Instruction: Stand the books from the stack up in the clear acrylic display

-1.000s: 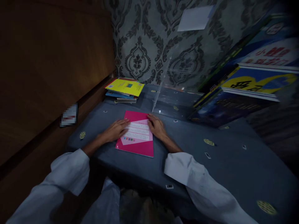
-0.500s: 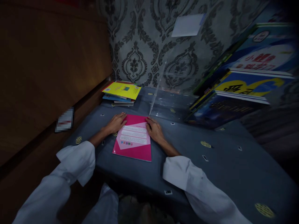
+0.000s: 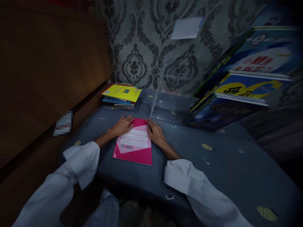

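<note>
1 pink book (image 3: 134, 142) lies on the table (image 3: 187, 142), likely steadier now our flat left hand (image 3: 122, 125) has slid further over it, our loosely extended right hand (image 3: 156, 131) touching its other edge.

The book (image 3: 133, 143) is pink, the wallpaper (image 3: 156, 47) grey damask.

- We see dim, bluish light around the left hand (image 3: 122, 125), its source unclear.
- Beyond the right hand (image 3: 155, 130), we catch faint glints on the clear stand (image 3: 169, 108).
- Right of that hand, we find the books (image 3: 248, 90) stretched and soft.
- Left of the left hand, we meet a pixelated patch (image 3: 63, 124).
</note>
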A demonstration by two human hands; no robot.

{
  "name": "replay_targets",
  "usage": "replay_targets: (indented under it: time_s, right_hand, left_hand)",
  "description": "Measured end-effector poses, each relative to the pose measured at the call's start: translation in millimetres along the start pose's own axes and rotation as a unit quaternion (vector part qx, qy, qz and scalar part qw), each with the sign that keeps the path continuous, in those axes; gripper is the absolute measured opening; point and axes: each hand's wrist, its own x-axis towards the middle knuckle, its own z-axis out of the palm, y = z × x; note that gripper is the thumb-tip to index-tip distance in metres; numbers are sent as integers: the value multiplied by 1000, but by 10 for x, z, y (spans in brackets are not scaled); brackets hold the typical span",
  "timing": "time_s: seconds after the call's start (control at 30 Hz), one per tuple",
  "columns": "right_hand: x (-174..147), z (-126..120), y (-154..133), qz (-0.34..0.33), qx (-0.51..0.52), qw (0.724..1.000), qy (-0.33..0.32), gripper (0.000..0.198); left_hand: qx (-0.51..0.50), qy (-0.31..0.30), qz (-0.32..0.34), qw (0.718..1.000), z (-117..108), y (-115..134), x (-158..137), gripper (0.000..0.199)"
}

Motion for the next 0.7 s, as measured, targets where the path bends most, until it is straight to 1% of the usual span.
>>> replay_targets:
  time_s: [0.2, 0.37, 0.53, 0.7]
  right_hand:
    - [1, 24, 104, 8, 68, 997, 35, 57]
    - [8, 36, 177, 23, 114, 993, 33, 64]
    - [13, 31, 173, 25, 123, 991, 36, 65]
    - [-4, -15, 133, 16, 122, 992, 23, 66]
  left_hand:
    - [-31, -25, 37, 999, 67, 131, 204, 49]
    - [-50, -44, 78, 995, 129, 312, 416, 50]
    - [-70, -20, 114, 991, 226, 396, 544, 49]
    - [-85, -1, 119, 989, 258, 382, 544, 47]
